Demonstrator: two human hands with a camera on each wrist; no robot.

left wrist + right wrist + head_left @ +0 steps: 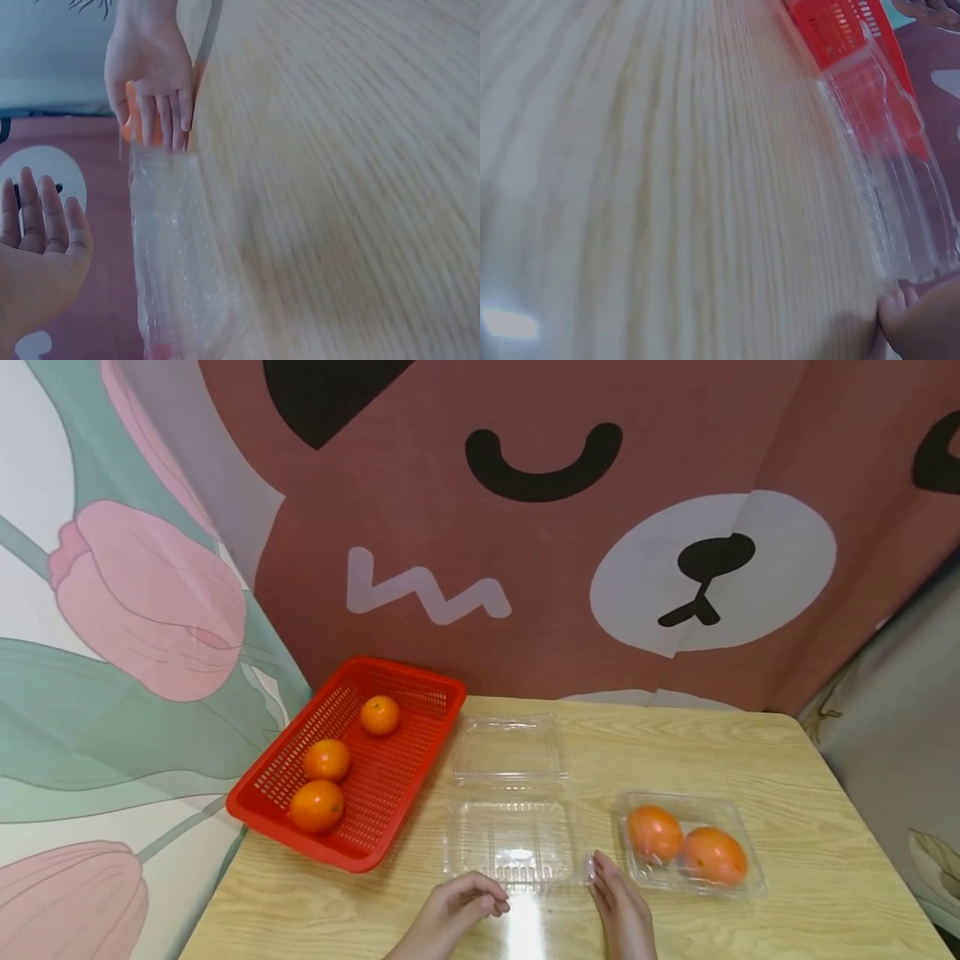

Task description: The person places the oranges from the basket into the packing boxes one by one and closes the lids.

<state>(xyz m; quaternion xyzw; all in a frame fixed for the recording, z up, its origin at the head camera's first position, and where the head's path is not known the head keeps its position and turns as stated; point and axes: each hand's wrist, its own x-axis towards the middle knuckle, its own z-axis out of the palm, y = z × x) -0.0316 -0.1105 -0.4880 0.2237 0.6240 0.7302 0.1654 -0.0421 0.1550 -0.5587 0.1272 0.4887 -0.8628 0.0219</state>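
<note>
A clear plastic clamshell container [513, 839] lies open on the table, its lid [510, 750] folded back toward the wall. Close by its front left corner is my left hand [459, 912], fingers loosely bent with nothing in them. My right hand [621, 906] stands at the container's right front corner, fingertips right at the edge. Those fingers hang straight in the left wrist view. Just right of that hand sits a second clear container [723, 810], holding two orange fruits [714, 855]. The right wrist view shows the open container [889, 195] from low at the side.
On the left of the table a red plastic basket [405, 789] holds three oranges [317, 806]. A curtain with a bear print [420, 660] hangs behind the wooden table [810, 827], and a flowered one [150, 610] hangs on the left.
</note>
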